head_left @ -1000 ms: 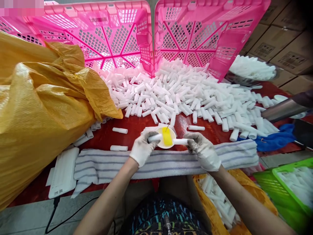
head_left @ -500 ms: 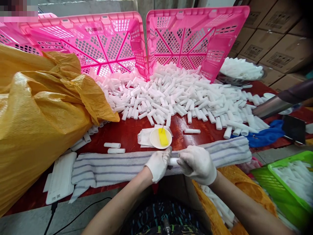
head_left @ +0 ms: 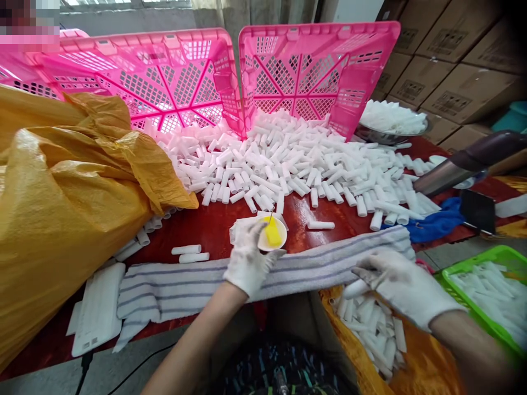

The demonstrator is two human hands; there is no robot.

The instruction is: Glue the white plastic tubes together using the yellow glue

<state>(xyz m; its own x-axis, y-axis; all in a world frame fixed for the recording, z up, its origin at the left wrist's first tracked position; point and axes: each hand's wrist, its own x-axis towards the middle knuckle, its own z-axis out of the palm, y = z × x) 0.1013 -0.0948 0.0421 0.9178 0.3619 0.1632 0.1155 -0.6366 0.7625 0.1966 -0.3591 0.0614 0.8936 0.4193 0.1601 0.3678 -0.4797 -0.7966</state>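
My gloved left hand [head_left: 249, 260] is at the left side of a small white bowl [head_left: 281, 240], its thumb and fingers apart around the near-left rim. Whether it touches the bowl I cannot tell. In the bowl lies a yellow block [head_left: 273, 234] with a thin stick standing up from it. My gloved right hand [head_left: 395, 282] pinches a short white plastic tube [head_left: 354, 289] above an open yellow sack [head_left: 428, 365] that has many such tubes inside. A striped towel [head_left: 173, 285] lies along the table's near edge, below the bowl.
A heap of white tubes [head_left: 288, 159] spreads before two pink crates [head_left: 296, 66]. A full yellow sack [head_left: 74, 219] bulges at left, beside a white power bank-like box [head_left: 99, 307]. On the right are a steel flask [head_left: 448, 170], a blue cloth [head_left: 440, 222] and a green basket [head_left: 457, 269].
My hands have parted from around one tube. The right has moved right with a tube, over the sack; the left has moved left and opened beside the bowl. The view has shifted slightly.
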